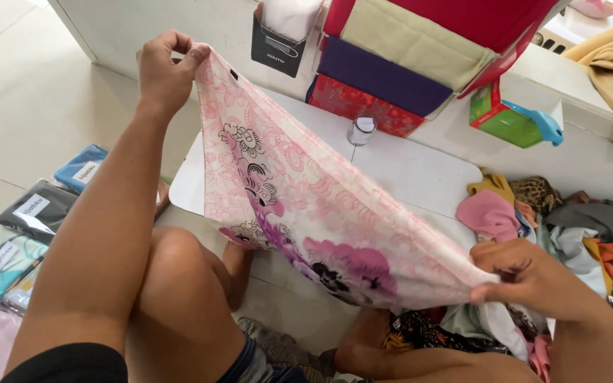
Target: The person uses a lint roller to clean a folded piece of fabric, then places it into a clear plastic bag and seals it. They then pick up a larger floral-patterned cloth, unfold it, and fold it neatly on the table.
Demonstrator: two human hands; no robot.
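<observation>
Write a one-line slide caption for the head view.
Left hand and right hand stretch a pink floral cloth over a white board, beside a heap of mixed fabrics.

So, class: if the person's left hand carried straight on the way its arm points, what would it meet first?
The left hand, gripping the pink floral cloth, points up and away; probably the white wall first, though depth is unclear.

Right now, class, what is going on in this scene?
A person sitting on the floor holds a pink floral scarf stretched between two bare hands. The left hand pinches one corner up high; the right hand grips the opposite end lower down. The cloth hangs over a low white board. A heap of mixed fabrics lies to the right, and packaged scarves lie on the floor at left.
</observation>
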